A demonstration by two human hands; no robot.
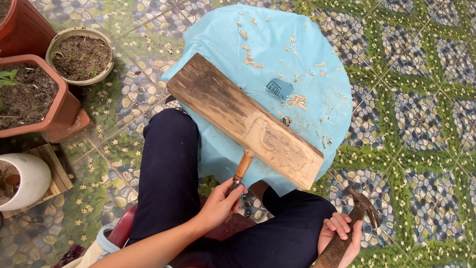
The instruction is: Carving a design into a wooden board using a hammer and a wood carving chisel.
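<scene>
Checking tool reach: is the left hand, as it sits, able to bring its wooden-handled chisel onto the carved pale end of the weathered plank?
Probably yes: the left hand holds the wooden-handled chisel right beside the weathered plank, nothing between.

Rough weathered wooden plank [245,119], smooth blue plastic sheet [277,39], glossy patterned tiles [421,99]

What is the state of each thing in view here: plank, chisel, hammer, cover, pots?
Wooden plank: lying diagonally on the blue cover, partly carved at its near end.
Chisel: held in the left hand, wooden handle towards the plank.
Hammer: gripped in the right hand, lowered, away from the plank.
Blue cover: spread out, strewn with wood chips.
Plant pots: upright, filled with soil.
</scene>
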